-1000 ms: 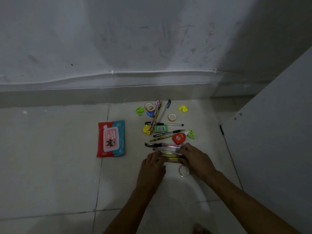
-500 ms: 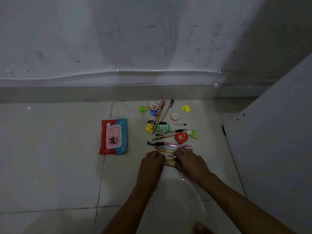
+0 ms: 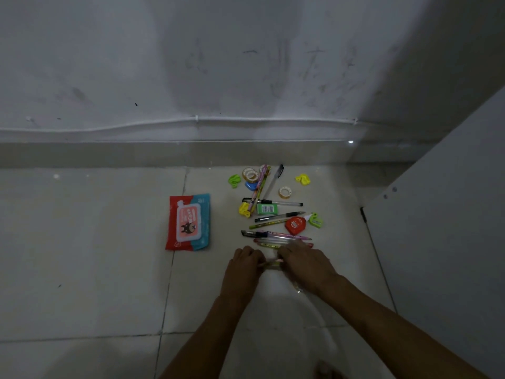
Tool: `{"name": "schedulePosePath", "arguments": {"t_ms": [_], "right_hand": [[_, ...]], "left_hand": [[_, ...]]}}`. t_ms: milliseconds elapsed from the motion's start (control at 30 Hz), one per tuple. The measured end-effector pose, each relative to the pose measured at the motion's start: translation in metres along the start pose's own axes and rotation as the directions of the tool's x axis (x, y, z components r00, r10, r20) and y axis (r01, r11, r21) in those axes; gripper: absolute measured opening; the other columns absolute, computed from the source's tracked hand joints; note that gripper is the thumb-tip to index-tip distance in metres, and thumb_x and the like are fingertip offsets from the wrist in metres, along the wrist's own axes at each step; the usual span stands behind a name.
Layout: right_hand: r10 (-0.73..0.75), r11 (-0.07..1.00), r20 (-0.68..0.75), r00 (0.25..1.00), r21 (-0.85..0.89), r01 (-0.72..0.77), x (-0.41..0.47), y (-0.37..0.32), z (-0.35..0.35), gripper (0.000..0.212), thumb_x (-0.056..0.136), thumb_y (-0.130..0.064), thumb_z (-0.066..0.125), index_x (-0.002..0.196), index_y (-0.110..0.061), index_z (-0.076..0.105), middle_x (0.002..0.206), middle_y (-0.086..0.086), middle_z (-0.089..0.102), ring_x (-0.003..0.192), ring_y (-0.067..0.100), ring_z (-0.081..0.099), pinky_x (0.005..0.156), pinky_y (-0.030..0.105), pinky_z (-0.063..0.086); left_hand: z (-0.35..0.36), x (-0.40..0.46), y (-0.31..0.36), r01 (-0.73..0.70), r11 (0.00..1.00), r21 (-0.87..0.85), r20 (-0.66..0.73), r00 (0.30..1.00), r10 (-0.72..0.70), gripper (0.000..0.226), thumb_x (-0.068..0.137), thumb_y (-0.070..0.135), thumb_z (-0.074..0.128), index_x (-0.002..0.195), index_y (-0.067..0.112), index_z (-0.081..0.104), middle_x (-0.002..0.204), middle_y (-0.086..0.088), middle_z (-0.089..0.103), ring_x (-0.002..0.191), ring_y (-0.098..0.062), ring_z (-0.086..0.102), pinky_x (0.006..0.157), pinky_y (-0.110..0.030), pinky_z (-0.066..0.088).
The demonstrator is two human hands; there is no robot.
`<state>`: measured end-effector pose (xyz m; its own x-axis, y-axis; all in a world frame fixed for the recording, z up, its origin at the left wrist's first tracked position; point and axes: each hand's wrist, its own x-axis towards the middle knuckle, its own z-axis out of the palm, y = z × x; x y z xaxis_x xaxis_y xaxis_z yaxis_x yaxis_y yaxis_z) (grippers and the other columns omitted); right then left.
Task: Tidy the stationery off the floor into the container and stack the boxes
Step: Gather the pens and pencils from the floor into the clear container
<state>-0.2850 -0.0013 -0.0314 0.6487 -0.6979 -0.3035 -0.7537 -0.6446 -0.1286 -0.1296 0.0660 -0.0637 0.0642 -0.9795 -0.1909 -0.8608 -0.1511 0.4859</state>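
Note:
Stationery lies scattered on the tiled floor (image 3: 82,269): several pens and pencils (image 3: 276,235), a green eraser (image 3: 265,209), tape rolls (image 3: 285,192), an orange correction tape (image 3: 295,224), a green sharpener (image 3: 316,221) and yellow clips (image 3: 244,209). My left hand (image 3: 243,265) and my right hand (image 3: 303,262) meet just below the pile, each gripping one end of a small bundle of pens (image 3: 270,265). A clear tape roll (image 3: 296,287) peeks out under my right wrist.
A red and blue wipes pack (image 3: 188,222) lies left of the pile. The wall and skirting (image 3: 191,154) run behind. A white panel (image 3: 451,242) stands at the right. My foot (image 3: 325,370) shows at the bottom edge.
Both hands have drawn back toward me with some pens gathered between them. The tape roll near my right hand is now mostly covered by the wrist.

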Motion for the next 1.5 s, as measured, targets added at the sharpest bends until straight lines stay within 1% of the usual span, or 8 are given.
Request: {"name": "schedulePosePath", "arguments": {"t_ms": [233, 467, 600, 733, 867, 1000, 1267, 1500], "right_hand": [[-0.069, 0.998, -0.015, 0.997, 0.010, 0.069, -0.003, -0.004, 0.000, 0.020, 0.098, -0.028, 0.041, 0.107, -0.021, 0.058, 0.115, 0.002, 0.060, 0.113, 0.022, 0.047, 0.075, 0.036, 0.048], [-0.008, 0.965, 0.069, 0.998, 0.261, -0.011, -0.004, 0.000, 0.002, 0.017, 0.095, -0.032, 0.046, 0.100, -0.024, 0.060, 0.110, 0.000, 0.060, 0.104, 0.018, 0.053, 0.075, 0.031, 0.043], [0.026, 0.940, 0.111, 0.994, 0.335, -0.062, -0.003, 0.004, 0.000, 0.025, 0.097, -0.033, 0.042, 0.112, -0.026, 0.059, 0.119, 0.002, 0.061, 0.109, 0.021, 0.056, 0.084, 0.033, 0.046], [0.090, 0.927, 0.072, 0.993, 0.358, -0.109, -0.002, 0.019, -0.007, 0.029, 0.098, -0.033, 0.037, 0.124, -0.030, 0.050, 0.122, 0.008, 0.055, 0.108, 0.023, 0.053, 0.083, 0.029, 0.042], [0.220, 0.894, 0.026, 0.975, 0.394, -0.212, 0.000, 0.036, -0.007, 0.026, 0.100, -0.029, 0.033, 0.123, -0.029, 0.045, 0.092, 0.006, 0.049, 0.093, 0.030, 0.052, 0.083, 0.038, 0.042], [0.213, 0.796, 0.055, 0.975, 0.569, -0.206, 0.006, 0.035, -0.008, 0.032, 0.100, -0.028, 0.034, 0.126, -0.014, 0.046, 0.112, 0.019, 0.062, 0.095, 0.034, 0.058, 0.084, 0.040, 0.047], [0.233, 0.916, -0.064, 0.970, 0.349, -0.197, 0.025, 0.014, 0.001, 0.027, 0.095, -0.039, 0.045, 0.112, -0.018, 0.043, 0.105, 0.016, 0.063, 0.087, 0.035, 0.061, 0.062, 0.032, 0.036], [0.132, 0.976, -0.027, 0.991, 0.180, -0.125, 0.033, 0.013, 0.004, 0.041, 0.091, -0.048, 0.052, 0.125, -0.027, 0.044, 0.127, 0.001, 0.056, 0.105, 0.026, 0.059, 0.077, 0.034, 0.045]], "left_hand": [[-0.008, -0.004, -0.001, 0.020, 0.996, -0.088, -0.018, 1.000, -0.022, 0.010, 0.094, 0.021, 0.048, 0.095, 0.015, 0.055, 0.096, -0.006, 0.060, 0.090, -0.020, 0.049, 0.066, -0.025, 0.031], [-0.015, -0.002, -0.003, 0.191, 0.804, -0.563, 0.011, 0.974, -0.224, 0.014, 0.079, 0.005, 0.069, 0.087, 0.014, 0.063, 0.078, -0.001, 0.067, 0.070, -0.007, 0.059, 0.057, -0.003, 0.038], [-0.015, 0.005, -0.004, 0.250, 0.677, -0.692, 0.084, 0.960, -0.268, 0.023, 0.075, 0.008, 0.075, 0.093, 0.015, 0.065, 0.083, -0.004, 0.070, 0.075, -0.010, 0.064, 0.066, -0.010, 0.046], [-0.020, 0.012, -0.003, 0.271, 0.615, -0.740, 0.194, 0.962, -0.190, 0.038, 0.072, 0.008, 0.079, 0.106, 0.016, 0.062, 0.090, -0.010, 0.072, 0.088, -0.024, 0.069, 0.084, -0.034, 0.055], [-0.020, 0.017, -0.008, 0.242, 0.685, -0.687, 0.145, 0.970, -0.196, 0.030, 0.077, 0.007, 0.073, 0.104, 0.014, 0.063, 0.091, -0.009, 0.070, 0.086, -0.024, 0.068, 0.080, -0.034, 0.054], [-0.020, 0.018, -0.012, 0.168, 0.800, -0.575, -0.013, 0.977, -0.214, 0.024, 0.082, 0.011, 0.067, 0.105, 0.016, 0.065, 0.097, -0.001, 0.064, 0.085, -0.012, 0.060, 0.072, -0.016, 0.043], [-0.021, 0.021, -0.022, 0.238, 0.803, -0.547, -0.093, 0.936, -0.340, 0.037, 0.083, 0.012, 0.066, 0.119, 0.016, 0.056, 0.112, -0.005, 0.054, 0.096, -0.016, 0.053, 0.078, -0.019, 0.038], [-0.023, 0.022, -0.019, 0.240, 0.770, -0.591, -0.059, 0.939, -0.339, 0.036, 0.088, 0.009, 0.059, 0.123, 0.016, 0.055, 0.121, -0.004, 0.060, 0.103, -0.020, 0.058, 0.081, -0.014, 0.039]]}}
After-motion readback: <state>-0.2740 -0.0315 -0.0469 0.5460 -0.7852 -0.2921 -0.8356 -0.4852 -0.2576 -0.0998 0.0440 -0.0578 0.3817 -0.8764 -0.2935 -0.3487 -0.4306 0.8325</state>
